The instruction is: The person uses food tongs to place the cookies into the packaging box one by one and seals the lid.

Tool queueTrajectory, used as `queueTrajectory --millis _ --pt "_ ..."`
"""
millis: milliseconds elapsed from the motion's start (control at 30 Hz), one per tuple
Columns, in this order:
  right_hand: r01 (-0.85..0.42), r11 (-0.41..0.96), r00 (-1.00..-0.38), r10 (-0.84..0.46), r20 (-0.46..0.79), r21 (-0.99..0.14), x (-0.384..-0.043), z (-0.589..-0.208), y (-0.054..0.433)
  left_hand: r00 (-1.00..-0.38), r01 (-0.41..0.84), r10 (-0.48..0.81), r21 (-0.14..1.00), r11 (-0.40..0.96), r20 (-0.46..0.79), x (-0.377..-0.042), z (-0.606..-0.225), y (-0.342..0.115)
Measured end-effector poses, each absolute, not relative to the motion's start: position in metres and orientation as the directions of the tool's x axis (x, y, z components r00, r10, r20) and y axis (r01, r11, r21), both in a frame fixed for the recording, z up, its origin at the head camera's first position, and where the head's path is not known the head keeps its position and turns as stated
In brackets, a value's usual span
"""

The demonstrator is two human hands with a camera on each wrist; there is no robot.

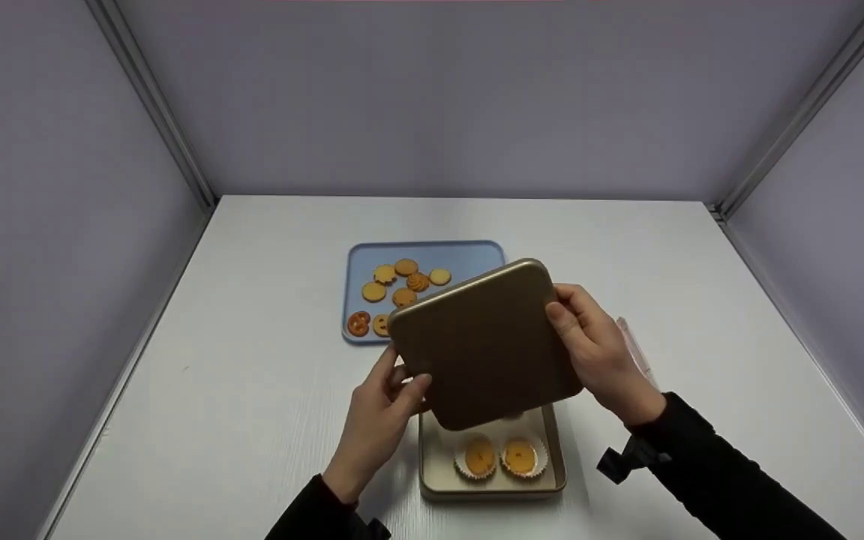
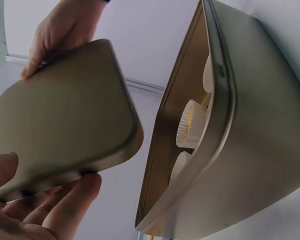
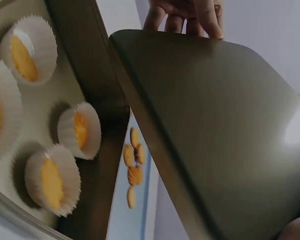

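Observation:
Both hands hold a bronze-coloured metal lid (image 1: 488,349), tilted above an open tin box (image 1: 436,450) of the same colour. My left hand (image 1: 379,416) pinches the lid's left edge, thumb on the top face and fingers under the rim. On the opposite edge, my right hand (image 1: 601,349) grips with its thumb over the top. Inside the tin stand several white paper cups, each with a cookie (image 3: 51,182) in it; the head view shows two of them, and the lid hides most of the others. Lid and tin are apart in the left wrist view.
Behind the lid lies a blue tray (image 1: 462,255) with several cookies (image 1: 406,267) of different shapes, its right front part hidden by the lid. A thin pale pinkish item (image 1: 634,349) lies beyond the right wrist. Walls (image 1: 432,97) enclose the white table at the back and sides.

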State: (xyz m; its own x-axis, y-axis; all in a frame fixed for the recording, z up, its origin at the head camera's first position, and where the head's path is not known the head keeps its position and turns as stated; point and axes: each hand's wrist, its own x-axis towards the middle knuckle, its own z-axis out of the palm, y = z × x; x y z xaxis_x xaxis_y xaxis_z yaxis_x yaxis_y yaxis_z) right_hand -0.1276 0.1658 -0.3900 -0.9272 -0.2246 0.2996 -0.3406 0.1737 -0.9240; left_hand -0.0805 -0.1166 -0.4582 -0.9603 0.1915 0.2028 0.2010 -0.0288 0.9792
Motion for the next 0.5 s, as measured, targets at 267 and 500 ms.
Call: queueTrajectory --millis 267,500 --pt "-0.172 0.083 -0.973 -0.167 0.157 -0.982 -0.119 -0.403 0.167 -0.957 0.246 0.184 0.964 0.104 0.224 -0.082 -0.457 -0.116" --pt "-0.1 0.107 -0.981 -0.177 0.08 -0.989 -0.115 -0.413 0.171 -0.962 0.255 0.151 0.943 0.216 0.225 -0.083 -0.456 -0.116"
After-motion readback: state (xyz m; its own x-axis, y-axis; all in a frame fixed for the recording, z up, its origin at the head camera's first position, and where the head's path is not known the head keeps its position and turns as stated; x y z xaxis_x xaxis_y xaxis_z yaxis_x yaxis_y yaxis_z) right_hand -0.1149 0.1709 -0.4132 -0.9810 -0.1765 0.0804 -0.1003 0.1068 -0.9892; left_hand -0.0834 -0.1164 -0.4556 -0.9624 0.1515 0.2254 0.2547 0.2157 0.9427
